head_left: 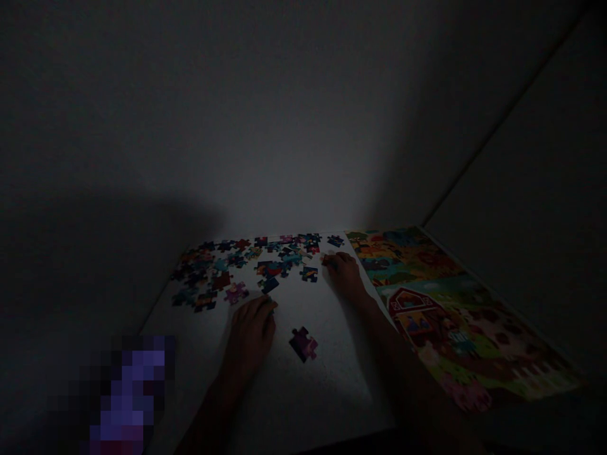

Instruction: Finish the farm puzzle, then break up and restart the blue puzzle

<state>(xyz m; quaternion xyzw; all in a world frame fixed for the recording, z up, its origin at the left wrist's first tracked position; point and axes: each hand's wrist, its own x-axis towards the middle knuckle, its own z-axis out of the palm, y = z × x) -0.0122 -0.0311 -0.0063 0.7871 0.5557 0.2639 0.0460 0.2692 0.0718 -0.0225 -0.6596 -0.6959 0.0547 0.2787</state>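
In the head view, my right hand [345,273] reaches to the far side of the white table with its fingers closed on a small puzzle piece [326,260]. My left hand [252,319] rests nearer to me, fingers curled together. A small coloured edge of a puzzle piece [272,308] shows at its fingertips, mostly hidden. Between the two forearms lies a loose purple and pink puzzle piece [304,344]. Just beyond my left hand are a pink piece [236,292] and a dark blue piece [270,285]. A single blue piece [310,273] lies left of my right hand.
Many loose puzzle pieces [202,268] spread over the far left of the table [284,398]. On the right lie a jungle-animal picture [403,253] and a farm picture with a red barn [455,335]. A wall stands behind. The light is dim; a blurred-out patch covers the lower left.
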